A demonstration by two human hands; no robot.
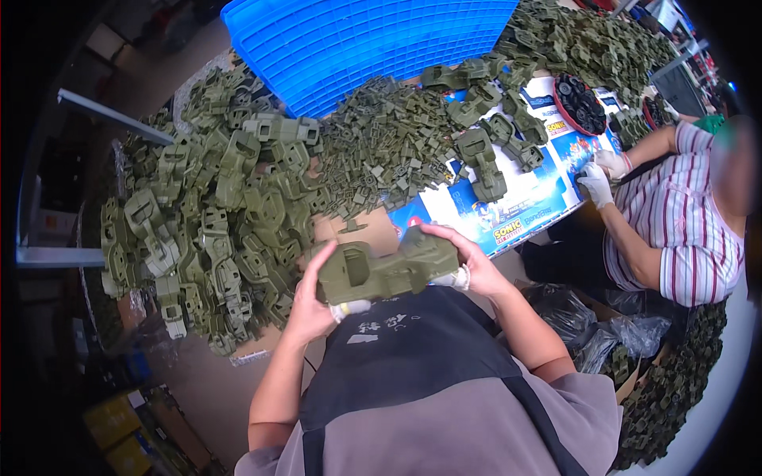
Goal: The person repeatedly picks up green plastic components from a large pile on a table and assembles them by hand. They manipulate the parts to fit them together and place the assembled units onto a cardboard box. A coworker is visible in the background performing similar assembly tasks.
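Observation:
Between my two hands I hold an olive-green plastic toy vehicle body (389,274), level in front of my apron. My left hand (311,297) is closed round its left end, by the square cab opening. Round the right end, my right hand (470,266) is closed too. White covers show on both thumbs. Just beyond lies a heap of small green plastic parts (385,143) on cardboard. To the left is a big pile of similar green vehicle bodies (230,214). Several more bodies (480,159) lie ahead to the right on a printed sheet (520,202).
A large blue plastic crate (357,47) stands tilted behind the small parts. At the right, a co-worker (675,222) in a striped shirt and white gloves works at the table near a red bowl of black wheels (579,105). Dark plastic bags (563,313) lie beside my right arm.

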